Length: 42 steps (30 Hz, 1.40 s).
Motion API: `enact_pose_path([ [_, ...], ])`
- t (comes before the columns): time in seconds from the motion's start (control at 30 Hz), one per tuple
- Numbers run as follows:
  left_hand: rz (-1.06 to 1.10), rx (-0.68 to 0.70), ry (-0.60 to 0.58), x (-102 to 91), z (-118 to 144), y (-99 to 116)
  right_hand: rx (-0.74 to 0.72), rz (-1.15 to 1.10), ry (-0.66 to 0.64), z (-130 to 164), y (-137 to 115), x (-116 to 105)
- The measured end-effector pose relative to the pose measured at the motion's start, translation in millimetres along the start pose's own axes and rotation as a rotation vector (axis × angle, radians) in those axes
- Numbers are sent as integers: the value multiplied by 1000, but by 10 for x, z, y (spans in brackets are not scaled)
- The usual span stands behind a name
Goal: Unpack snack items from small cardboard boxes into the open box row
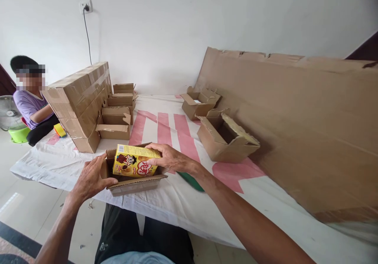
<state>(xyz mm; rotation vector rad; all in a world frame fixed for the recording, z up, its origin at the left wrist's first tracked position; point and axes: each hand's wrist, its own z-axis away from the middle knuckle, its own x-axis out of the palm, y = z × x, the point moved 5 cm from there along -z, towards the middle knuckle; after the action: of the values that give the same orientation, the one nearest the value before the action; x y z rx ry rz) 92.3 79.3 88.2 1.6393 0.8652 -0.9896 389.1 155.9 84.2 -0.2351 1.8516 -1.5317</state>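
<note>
Carton (136,187) is gripped by the left hand (92,177); the right hand (171,157) grasps the yellow box (136,161) inside.

head view, looking forward and down

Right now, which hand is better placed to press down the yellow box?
Right hand, probably: it grasps the yellow box, while the left hand holds the carton at its left end.
</note>
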Motion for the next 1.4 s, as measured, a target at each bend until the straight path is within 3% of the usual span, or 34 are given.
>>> enact_pose_path([
  [0.17,158,27,-37,-165,-151,193,-54,-124,16,-45,6,-81],
  [0.33,478,-20,-155,-96,-270,260,-76,-164,18,-73,-104,-108],
  [0.43,615,-18,-167,-91,-330,255,-107,-181,13,-98,-163,-133],
  [0.63,543,-31,-16,-292,-483,233,-157,-142,-6,-293,-284,-173],
  [0.77,594,22,-171,-229,-530,348,-230,-97,40,-520,-387,-179],
  [0.83,669,-1,-187,-178,-522,339,-283,-127,90,-592,-414,-194],
  [1.03,960,-176,58,-150,-486,105,-325,-322,283,-620,-228,-197],
  [1.17,1117,-165,191,-136,-586,85,-348,-443,170,-719,-153,15],
  [1.3,1168,-120,235,-92,-806,76,-383,-461,129,-874,-219,101],
  [1.4,1097,-84,174,-101,-993,23,-382,-433,152,-1014,-245,16],
])
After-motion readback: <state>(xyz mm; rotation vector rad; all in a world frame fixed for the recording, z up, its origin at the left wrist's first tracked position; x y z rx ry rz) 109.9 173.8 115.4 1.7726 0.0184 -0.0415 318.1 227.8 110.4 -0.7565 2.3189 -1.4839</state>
